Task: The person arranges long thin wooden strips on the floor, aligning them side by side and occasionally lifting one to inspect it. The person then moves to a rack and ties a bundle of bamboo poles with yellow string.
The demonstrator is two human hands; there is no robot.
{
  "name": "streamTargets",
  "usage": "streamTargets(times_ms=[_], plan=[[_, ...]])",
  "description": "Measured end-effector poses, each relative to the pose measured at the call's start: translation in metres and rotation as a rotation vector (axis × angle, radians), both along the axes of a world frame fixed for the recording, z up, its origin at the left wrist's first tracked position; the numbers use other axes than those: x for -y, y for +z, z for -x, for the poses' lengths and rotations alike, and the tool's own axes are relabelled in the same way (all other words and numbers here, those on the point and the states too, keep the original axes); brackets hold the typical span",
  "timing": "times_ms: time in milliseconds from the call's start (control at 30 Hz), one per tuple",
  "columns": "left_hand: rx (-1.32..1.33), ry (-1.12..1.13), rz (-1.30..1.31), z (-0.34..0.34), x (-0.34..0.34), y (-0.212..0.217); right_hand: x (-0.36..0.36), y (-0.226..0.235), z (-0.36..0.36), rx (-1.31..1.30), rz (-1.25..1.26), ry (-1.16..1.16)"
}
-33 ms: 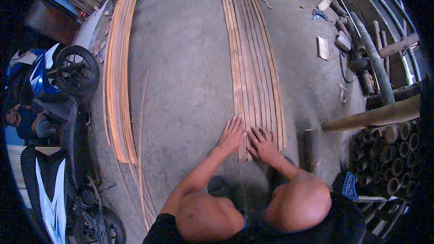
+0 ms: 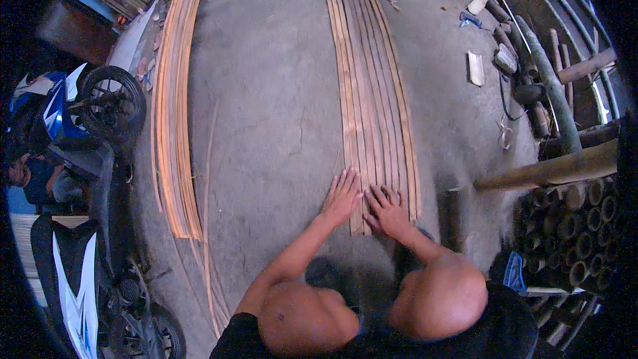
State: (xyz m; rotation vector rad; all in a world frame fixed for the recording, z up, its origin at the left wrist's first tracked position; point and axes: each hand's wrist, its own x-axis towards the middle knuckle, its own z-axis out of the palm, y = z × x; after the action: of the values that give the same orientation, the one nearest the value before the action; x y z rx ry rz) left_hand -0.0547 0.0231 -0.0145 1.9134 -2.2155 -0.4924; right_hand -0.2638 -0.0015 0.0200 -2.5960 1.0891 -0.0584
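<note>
Long, flat bamboo strips [image 2: 373, 113] lie side by side on the concrete floor, running away from me with narrow dark gaps between them. My left hand [image 2: 342, 198] rests flat on the near end of the leftmost strips, fingers stretched forward. Beside it, my right hand [image 2: 387, 213] lies palm down across neighbouring strips, its fingers spread and slightly bent. Neither hand grips anything. The two hands are close together, and the strip surfaces beneath the palms are hidden.
To the left lies a second bundle of bamboo strips [image 2: 174, 106], with thin loose slivers near its end. A motorcycle [image 2: 109, 103] stands at far left, with a person behind it. At right are stacked bamboo tubes [image 2: 577, 226], a thick pole [image 2: 551, 167] and a stone [image 2: 505, 60].
</note>
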Motion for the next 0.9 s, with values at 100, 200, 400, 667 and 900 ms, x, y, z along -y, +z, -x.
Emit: streamTargets(times_ms=[100, 200, 400, 667, 900], plan=[[0.008, 0.001, 0.004, 0.0, 0.006, -0.003, 0.006, 0.001, -0.001, -0.013, 0.02, -0.007], [-0.004, -0.006, 0.012, -0.004, 0.0, -0.007, 0.007, -0.003, 0.0, -0.016, 0.02, -0.002], [-0.038, -0.026, -0.009, -0.006, -0.001, 0.001, 0.007, -0.01, -0.001, 0.026, 0.04, -0.021], [-0.053, -0.081, -0.038, -0.01, 0.001, 0.006, 0.011, -0.006, -0.001, 0.036, 0.033, -0.007], [-0.11, -0.124, 0.011, -0.015, 0.0, 0.01, 0.008, -0.008, -0.005, -0.011, 0.057, -0.047]])
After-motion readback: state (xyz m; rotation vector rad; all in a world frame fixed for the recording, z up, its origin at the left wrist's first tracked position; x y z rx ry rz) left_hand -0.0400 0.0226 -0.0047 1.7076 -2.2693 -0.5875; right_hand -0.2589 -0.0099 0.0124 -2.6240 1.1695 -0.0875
